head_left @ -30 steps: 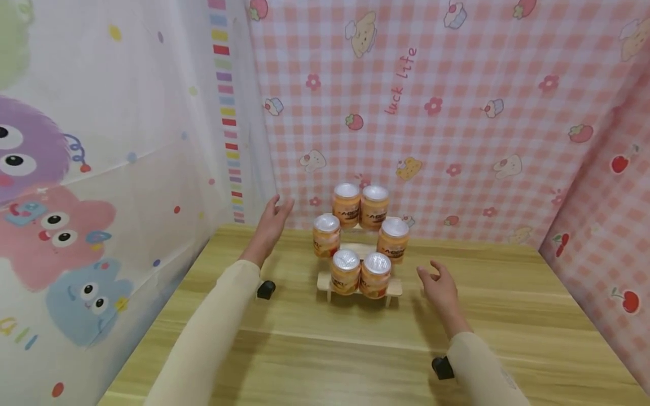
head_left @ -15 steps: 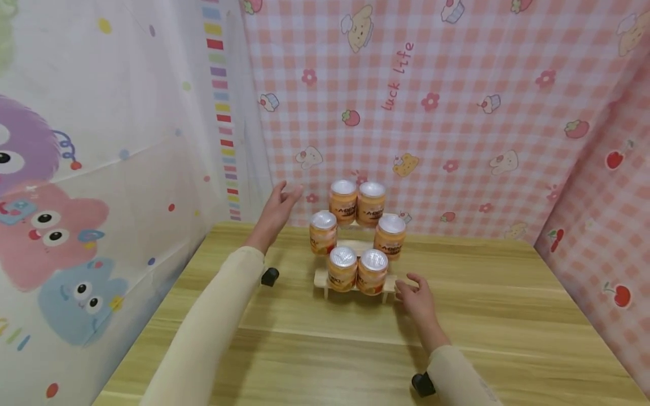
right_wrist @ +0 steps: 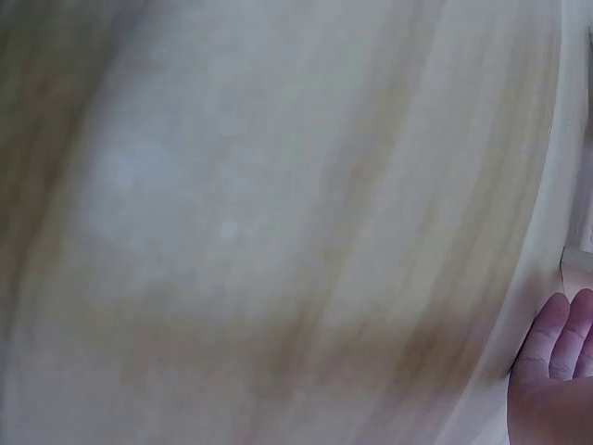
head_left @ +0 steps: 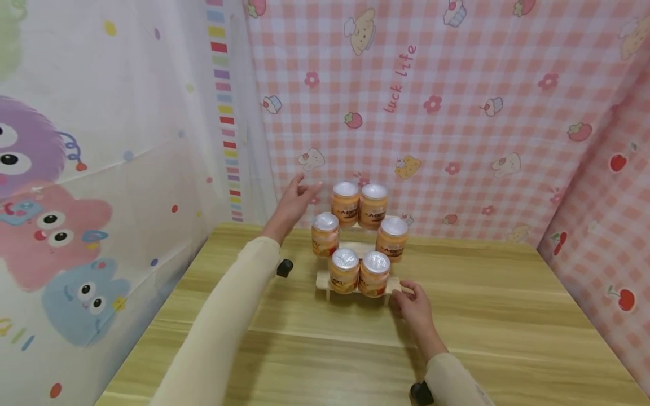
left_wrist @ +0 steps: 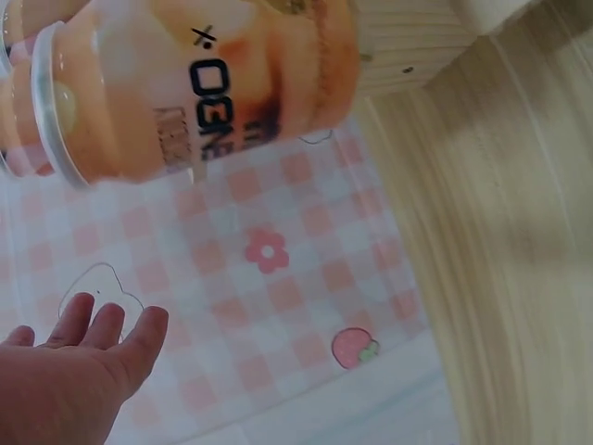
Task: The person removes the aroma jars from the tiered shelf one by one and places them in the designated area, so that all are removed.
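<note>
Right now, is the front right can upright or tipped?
Upright: in the head view, the front right can stands on the wooden rack, silver top facing up.

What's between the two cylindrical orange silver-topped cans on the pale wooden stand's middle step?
Only bare wooden step shows between the left can and right can in the head view.
</note>
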A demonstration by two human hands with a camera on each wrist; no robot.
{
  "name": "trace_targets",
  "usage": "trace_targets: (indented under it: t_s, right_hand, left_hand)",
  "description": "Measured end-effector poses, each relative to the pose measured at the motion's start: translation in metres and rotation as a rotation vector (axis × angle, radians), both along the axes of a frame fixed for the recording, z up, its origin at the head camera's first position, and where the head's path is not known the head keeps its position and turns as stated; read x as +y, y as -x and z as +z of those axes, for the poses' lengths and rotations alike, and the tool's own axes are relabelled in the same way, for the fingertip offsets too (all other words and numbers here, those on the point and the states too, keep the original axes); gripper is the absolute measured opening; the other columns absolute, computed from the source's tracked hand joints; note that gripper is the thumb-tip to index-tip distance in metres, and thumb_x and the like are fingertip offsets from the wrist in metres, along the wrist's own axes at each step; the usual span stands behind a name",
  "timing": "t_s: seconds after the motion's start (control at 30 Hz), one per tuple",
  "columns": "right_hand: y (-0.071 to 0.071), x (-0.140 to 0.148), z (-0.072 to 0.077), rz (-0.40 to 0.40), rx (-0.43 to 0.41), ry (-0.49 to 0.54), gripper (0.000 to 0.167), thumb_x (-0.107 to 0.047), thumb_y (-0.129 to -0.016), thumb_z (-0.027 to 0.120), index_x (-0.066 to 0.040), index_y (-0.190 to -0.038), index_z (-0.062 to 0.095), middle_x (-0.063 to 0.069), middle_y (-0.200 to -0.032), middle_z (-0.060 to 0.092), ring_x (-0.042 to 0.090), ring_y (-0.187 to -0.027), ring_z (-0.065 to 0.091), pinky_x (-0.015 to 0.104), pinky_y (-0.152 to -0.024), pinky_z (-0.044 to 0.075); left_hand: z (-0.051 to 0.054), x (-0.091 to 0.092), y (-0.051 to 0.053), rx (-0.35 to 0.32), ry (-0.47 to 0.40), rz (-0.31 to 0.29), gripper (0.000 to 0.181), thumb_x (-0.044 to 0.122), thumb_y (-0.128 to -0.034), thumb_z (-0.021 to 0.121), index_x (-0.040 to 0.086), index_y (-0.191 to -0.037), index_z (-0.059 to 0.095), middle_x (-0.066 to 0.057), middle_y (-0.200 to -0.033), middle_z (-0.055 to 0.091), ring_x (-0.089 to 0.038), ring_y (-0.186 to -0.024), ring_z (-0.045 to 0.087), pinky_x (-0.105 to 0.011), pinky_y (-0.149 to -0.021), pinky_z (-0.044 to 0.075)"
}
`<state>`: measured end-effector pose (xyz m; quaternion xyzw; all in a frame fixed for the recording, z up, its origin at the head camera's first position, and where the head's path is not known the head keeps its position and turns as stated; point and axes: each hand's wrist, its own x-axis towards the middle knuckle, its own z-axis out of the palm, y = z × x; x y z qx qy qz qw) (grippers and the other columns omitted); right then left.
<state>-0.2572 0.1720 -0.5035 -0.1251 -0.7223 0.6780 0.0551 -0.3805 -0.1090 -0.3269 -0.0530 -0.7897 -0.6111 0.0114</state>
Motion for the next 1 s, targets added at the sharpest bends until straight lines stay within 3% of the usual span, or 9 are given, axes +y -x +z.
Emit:
trace_targets:
  t_s: [0.13,0.27,0.63,1.0]
  right_hand:
    - [-0.001,0.002,-0.001,-0.002,0.004,-0.007,0.038,-0.006,-0.097,0.061,0.006,-0.131,0.048,0.019,-0.098,0.068,0.010,-0.072,0.063,0.026,-0.060,0.051]
    - [-0.001,0.004,-0.003,-0.007,0.005,-0.016,0.037,-0.006,-0.097,0.061,0.005,-0.130,0.049,0.016,-0.095,0.068,0.009,-0.072,0.063,0.025,-0.060,0.051]
    - [-0.004,0.003,-0.001,-0.015,0.010,-0.026,0.035,-0.005,-0.098,0.060,0.005,-0.130,0.050,0.016,-0.095,0.067,0.009,-0.071,0.061,0.023,-0.060,0.051]
    - [-0.002,-0.001,-0.002,-0.018,0.043,0.021,0.035,-0.003,-0.097,0.060,0.007,-0.129,0.049,0.018,-0.094,0.069,0.011,-0.070,0.063,0.025,-0.060,0.052]
  left_hand:
    - [0.003,0.010,0.002,-0.026,0.058,-0.008,0.096,0.070,-0.0842,0.062,0.029,-0.159,0.019,-0.007,-0.153,0.039,-0.027,-0.135,0.043,-0.051,-0.111,0.032]
    - [0.004,0.019,0.005,-0.016,0.075,-0.050,0.090,0.062,-0.0863,0.066,0.031,-0.158,0.023,-0.008,-0.155,0.037,-0.030,-0.139,0.037,-0.052,-0.111,0.031]
    - [0.001,0.032,0.023,0.046,0.082,-0.157,0.072,0.029,-0.0895,0.074,0.018,-0.151,0.038,-0.016,-0.148,0.044,-0.033,-0.134,0.043,-0.047,-0.108,0.038]
    - [0.001,0.035,0.037,0.017,0.129,-0.224,0.069,0.020,-0.0882,0.078,0.012,-0.146,0.041,-0.013,-0.140,0.051,-0.028,-0.129,0.048,-0.044,-0.107,0.039]
